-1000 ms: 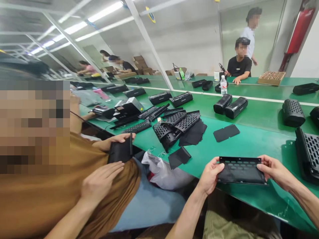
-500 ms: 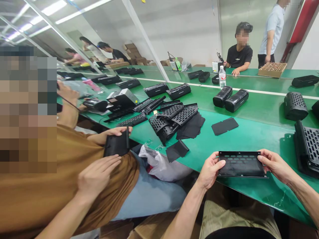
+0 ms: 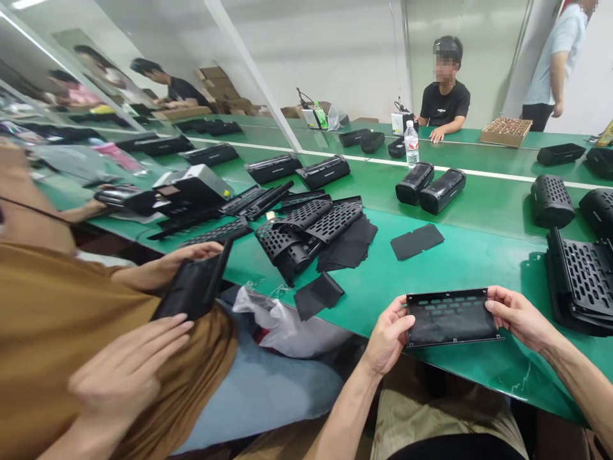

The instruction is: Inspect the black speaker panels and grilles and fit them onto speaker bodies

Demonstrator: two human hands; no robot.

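While the person's left hand [image 3: 387, 335] and right hand [image 3: 520, 317] gripped its short ends, a flat black slotted plastic frame lined with dark mesh [image 3: 450, 319] sat at the near edge of the green bench [image 3: 479, 374], with a rectangular black felt sheet [image 3: 416, 241] lying beyond it.

Got a green laminate workbench [image 3: 469, 271] here, with a heap of black perforated plastic grille panels [image 3: 306, 227] on it, a flat black foam sheet [image 3: 416, 241] just right of that, and two black plastic cylinders [image 3: 443, 190] farther behind.

The left hand [image 3: 387, 337] and right hand [image 3: 520, 317] grip a black slotted panel [image 3: 450, 326] by its short ends, over a green workbench [image 3: 479, 377].
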